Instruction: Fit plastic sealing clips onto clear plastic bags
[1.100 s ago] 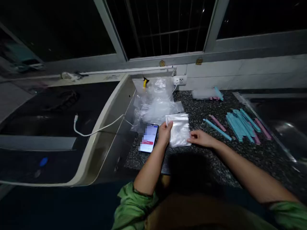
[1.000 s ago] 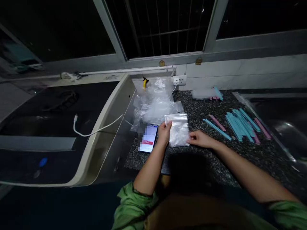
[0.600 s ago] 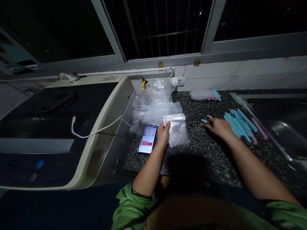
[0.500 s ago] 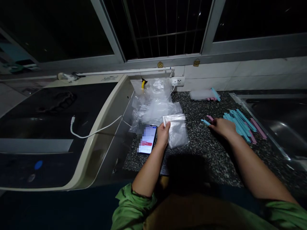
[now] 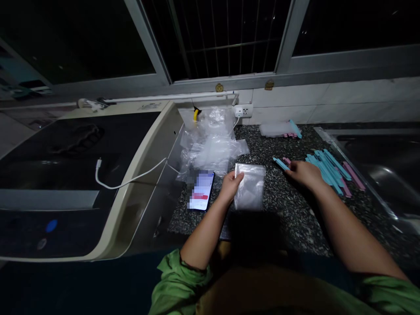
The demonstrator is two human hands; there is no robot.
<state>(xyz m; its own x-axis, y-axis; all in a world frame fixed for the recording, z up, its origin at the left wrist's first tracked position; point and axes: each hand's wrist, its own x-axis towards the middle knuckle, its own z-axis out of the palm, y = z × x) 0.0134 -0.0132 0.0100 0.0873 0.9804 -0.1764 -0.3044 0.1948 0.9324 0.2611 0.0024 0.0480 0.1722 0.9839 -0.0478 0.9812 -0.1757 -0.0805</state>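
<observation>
My left hand [image 5: 230, 187] is closed on the left edge of a folded clear plastic bag [image 5: 250, 189], thumb on top, above the dark speckled counter. To the right, my right hand [image 5: 303, 175] has its fingers closed on a blue plastic sealing strip [image 5: 281, 164], whose far end sticks out past the fingertips. A pink strip [image 5: 286, 160] lies just behind it, partly covered by the hand. Beyond that hand lies a pile of blue strips [image 5: 328, 170], with pink strips [image 5: 353, 176] at its right side.
A lit phone [image 5: 202, 190] lies left of my left hand. Clear plastic bags [image 5: 215, 151] are heaped behind it. A wrapped bundle [image 5: 277, 129] sits by the wall near a socket [image 5: 244, 111]. A washing machine [image 5: 131, 175] with a white cable stands left; a metal sink [image 5: 387, 175] is right.
My right hand has left the bag, moved right to the loose strips and gripped a blue one, which is now slightly turned. My left hand has shifted the bag right and nearer me.
</observation>
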